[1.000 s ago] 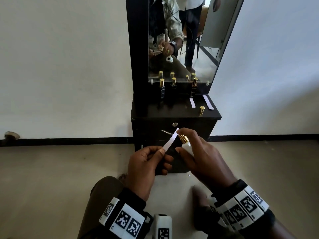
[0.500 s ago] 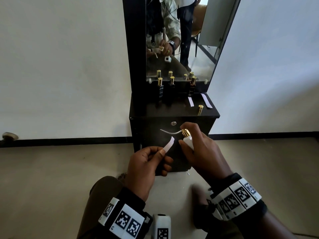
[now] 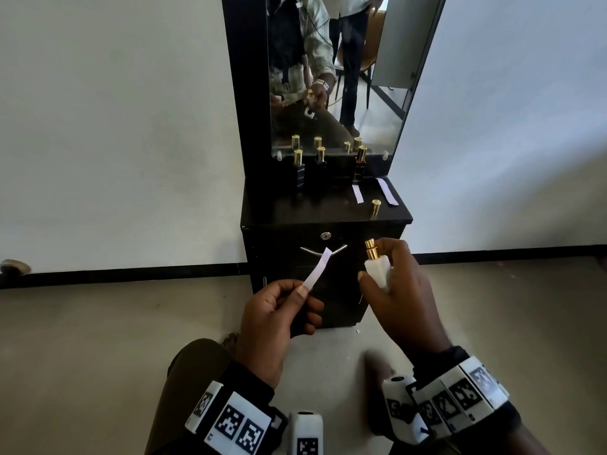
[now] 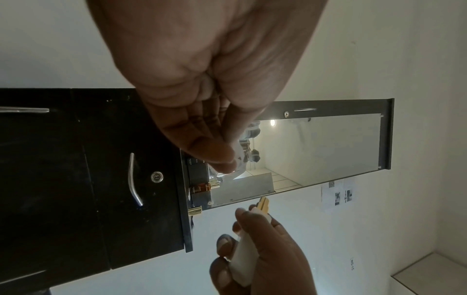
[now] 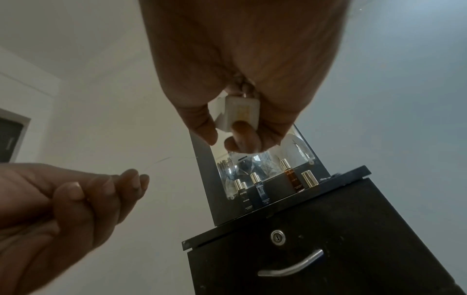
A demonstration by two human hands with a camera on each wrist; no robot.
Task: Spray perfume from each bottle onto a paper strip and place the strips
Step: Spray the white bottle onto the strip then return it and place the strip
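Head view: left hand (image 3: 274, 318) pinching paper strip (image 3: 318, 271), right hand (image 3: 399, 297) gripping white bottle (image 3: 377, 270) beside it, before black cabinet (image 3: 325, 251) bearing 3 bottles (image 3: 320, 162), 2 strips (image 3: 358, 194), gold cap (image 3: 375, 207).

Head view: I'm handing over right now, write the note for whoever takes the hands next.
Left hand pinches a paper strip, held up in the air.
Right hand grips the uncapped white bottle; its gold cap stands on the cabinet top.
Done, it seems: two strips lie on the top at the right.
Three dark bottles stand capped by the mirror.
Left: place this strip, recap, and do any bottles not yet sprayed.
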